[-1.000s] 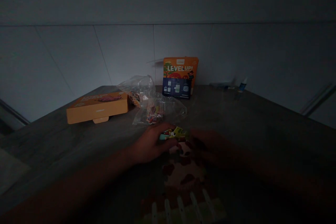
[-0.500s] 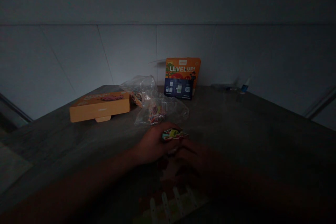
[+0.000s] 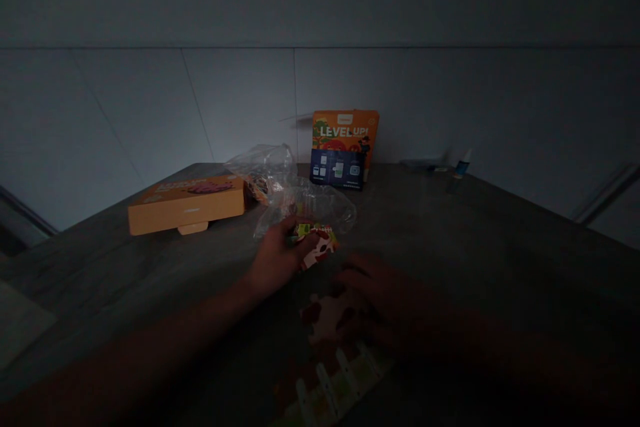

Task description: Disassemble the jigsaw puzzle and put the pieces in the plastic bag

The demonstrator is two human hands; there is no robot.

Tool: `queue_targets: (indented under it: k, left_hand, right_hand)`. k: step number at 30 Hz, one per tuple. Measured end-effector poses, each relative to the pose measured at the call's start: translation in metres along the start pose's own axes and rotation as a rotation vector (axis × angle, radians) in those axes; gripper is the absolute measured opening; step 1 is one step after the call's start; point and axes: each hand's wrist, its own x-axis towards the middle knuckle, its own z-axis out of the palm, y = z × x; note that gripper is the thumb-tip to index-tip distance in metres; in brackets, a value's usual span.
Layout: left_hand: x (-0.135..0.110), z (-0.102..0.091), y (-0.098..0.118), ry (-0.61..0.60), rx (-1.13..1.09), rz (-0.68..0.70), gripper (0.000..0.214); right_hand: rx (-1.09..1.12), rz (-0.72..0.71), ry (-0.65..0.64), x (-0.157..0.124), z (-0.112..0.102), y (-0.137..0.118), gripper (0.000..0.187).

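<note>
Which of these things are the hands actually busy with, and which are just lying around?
In hand: left hand gripping puzzle pieces; right hand resting on the part-built puzzle.
Lying about: clear bags, flat orange box, upright box, small bottle.

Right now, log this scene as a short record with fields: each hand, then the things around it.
left hand: grips a colourful puzzle piece
right hand: lies flat on the part-built puzzle
behind the hands: clear plastic bags
left side: flat orange box on the table
by the wall: upright LEVEL UP! box; small bottle to its right
light: very dim
</note>
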Motion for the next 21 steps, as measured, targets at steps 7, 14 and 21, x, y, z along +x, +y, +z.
queue_targets:
  k: [7,14,21]
  left_hand:
    - [-0.008,0.004,-0.001,-0.162,0.258,0.310,0.021]
    - [-0.010,0.003,0.001,-0.186,0.271,0.325,0.021]
    - [-0.009,0.001,-0.001,-0.202,0.271,0.337,0.024]
  right_hand:
    - [-0.013,0.122,-0.067,-0.002,-0.009,-0.002,0.037]
    - [0.093,0.193,-0.009,-0.001,-0.007,0.003,0.039]
    - [0.171,0.136,-0.004,-0.002,-0.003,0.009,0.029]
